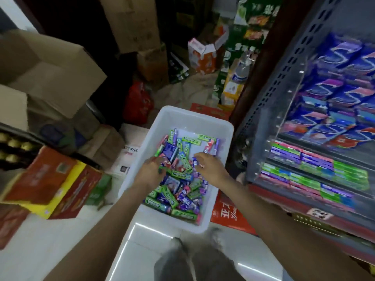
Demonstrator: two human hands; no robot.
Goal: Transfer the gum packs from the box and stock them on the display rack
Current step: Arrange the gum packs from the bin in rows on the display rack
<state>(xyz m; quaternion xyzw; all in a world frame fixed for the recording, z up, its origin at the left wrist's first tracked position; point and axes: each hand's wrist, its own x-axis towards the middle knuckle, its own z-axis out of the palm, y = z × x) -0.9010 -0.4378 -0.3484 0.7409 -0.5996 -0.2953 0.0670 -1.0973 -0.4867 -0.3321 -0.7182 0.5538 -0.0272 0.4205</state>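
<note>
A white plastic box [220,124] stands on the floor, holding several loose gum packs [183,175] in green, blue, purple and pink. Both my hands are inside it. My left hand [151,169] curls over the pile and grips a green pack with a pink and blue one. My right hand [210,165] pinches a small blue pack at its fingertips, just above the pile. The display rack [261,138] stands to the right, behind a clear front panel. Its lower tier carries rows of green, purple and pink gum packs [316,167].
Blue and purple packets [343,94] fill the rack's upper tiers. Cardboard cartons [50,74] pile up at the left and back. A red and yellow carton [60,183] lies left of the box. A red printed sheet [229,213] lies under the box's right side.
</note>
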